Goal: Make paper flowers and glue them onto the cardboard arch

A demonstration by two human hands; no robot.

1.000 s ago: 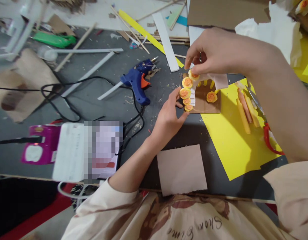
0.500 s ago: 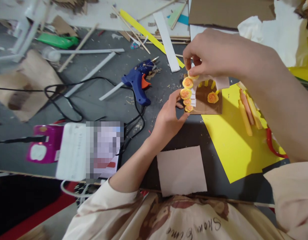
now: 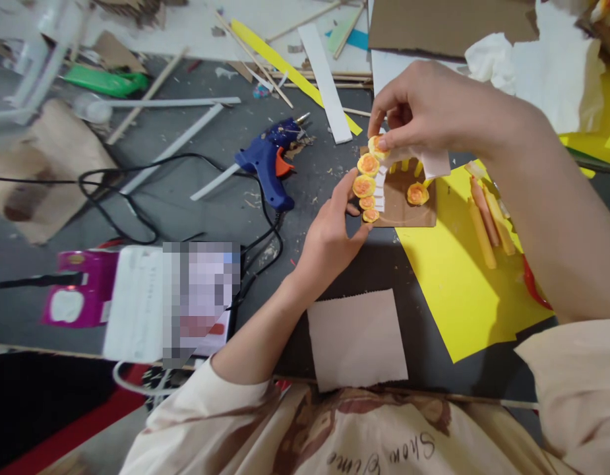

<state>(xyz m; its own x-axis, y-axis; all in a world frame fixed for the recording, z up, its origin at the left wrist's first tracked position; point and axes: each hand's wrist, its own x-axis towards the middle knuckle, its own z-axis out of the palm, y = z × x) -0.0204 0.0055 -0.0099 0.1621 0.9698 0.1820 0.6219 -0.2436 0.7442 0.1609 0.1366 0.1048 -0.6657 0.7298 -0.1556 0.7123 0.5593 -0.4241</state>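
Note:
A small craft model on a brown cardboard base [image 3: 408,214] lies before me, with white strips set like steps and yellow slats at its far side. A curved row of yellow-orange flowers [image 3: 364,187] runs along its left side. Another flower [image 3: 418,194] sits apart on the base. My left hand [image 3: 329,234] grips the model's left edge, thumb and fingers around the near end of the row. My right hand [image 3: 408,112] reaches over from the right and pinches the topmost flower [image 3: 378,146] at the row's far end. The right palm hides part of the model's back.
A blue glue gun [image 3: 268,161] lies left of the model, its cord trailing. Yellow paper [image 3: 453,284] carries rolled orange and yellow sticks [image 3: 487,221] and red-handled scissors [image 3: 536,284]. Nearer me is a beige fabric square [image 3: 359,340]. A phone [image 3: 210,290] and white power strip [image 3: 136,303] sit left.
The view has shifted slightly. My right fingers have tilted a little, showing more of the top flower. My left hand keeps its place at the model.

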